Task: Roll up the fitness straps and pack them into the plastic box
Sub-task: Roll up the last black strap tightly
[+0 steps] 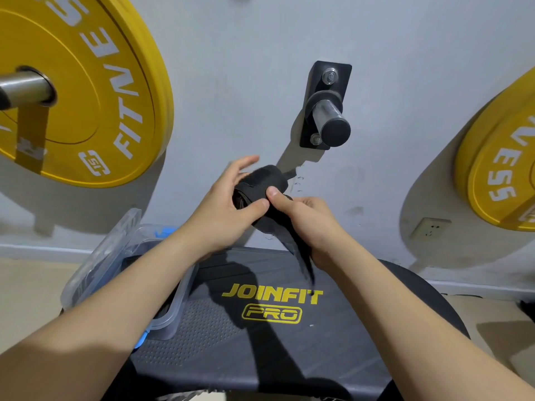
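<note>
Both forearms reach forward above the table [260,348]. The left hand [223,211] curls its fingers round the half-rolled black strap [262,179]. The right hand [308,224] pinches its loose tail, thumb on top. The plastic box [170,319], seemingly open, sits under the left forearm.

Yellow letters on the black bench pad [202,328] read "JOINFIT" with "PRO" in an outlined badge below. White letters on the yellow weight plate at left [95,91] read "FITNE", cut off by the frame edge. The yellow weight plate at right [498,180] shows "NESS".
</note>
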Available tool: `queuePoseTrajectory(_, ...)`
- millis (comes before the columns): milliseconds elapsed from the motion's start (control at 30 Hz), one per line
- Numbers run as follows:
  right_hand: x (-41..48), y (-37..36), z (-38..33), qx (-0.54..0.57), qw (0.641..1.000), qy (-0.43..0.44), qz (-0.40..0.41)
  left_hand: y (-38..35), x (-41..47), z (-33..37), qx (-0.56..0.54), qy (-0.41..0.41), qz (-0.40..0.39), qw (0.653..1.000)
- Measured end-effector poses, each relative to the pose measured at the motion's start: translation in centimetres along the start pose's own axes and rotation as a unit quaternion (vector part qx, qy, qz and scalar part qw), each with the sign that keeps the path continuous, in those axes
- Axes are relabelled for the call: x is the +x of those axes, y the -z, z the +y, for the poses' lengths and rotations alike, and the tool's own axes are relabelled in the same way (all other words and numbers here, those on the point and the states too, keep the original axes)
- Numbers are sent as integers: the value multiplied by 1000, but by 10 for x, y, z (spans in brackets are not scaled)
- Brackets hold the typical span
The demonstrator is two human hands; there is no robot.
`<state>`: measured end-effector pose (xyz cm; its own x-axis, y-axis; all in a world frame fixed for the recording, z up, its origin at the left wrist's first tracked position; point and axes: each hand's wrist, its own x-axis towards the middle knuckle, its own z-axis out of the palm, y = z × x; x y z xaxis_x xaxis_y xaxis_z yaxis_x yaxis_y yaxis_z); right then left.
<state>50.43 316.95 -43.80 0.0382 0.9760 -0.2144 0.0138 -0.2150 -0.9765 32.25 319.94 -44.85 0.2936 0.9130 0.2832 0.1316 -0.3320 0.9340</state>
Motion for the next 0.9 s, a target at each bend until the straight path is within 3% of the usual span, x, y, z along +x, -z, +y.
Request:
queuePoseTrajectory(233, -4, 20, -5, -46, 998, 49, -7, 11, 7, -7, 51, -1, 33, 998)
queuePoseTrajectory(333, -2, 27, -7, 29, 992, 113, -39, 12, 9, -8, 32, 0, -6, 999)
queuePoseTrajectory(567, -3, 41, -8, 118, 979, 105, -131, 14, 10, -14, -121, 80, -108, 984)
queuePoseTrajectory(700, -2, 38, -2, -15, 975, 218, -44, 12, 16, -14, -137, 100, -77, 982)
queuePoseTrajectory(800, 4, 40, 0, -179, 935, 304, 35, 14, 19, -13, -128, 116, -48, 984)
queuePoseTrajectory(900, 6, 37, 2, -163, 931, 327, -26, 20, 24, -14, -97, 115, -32, 988)
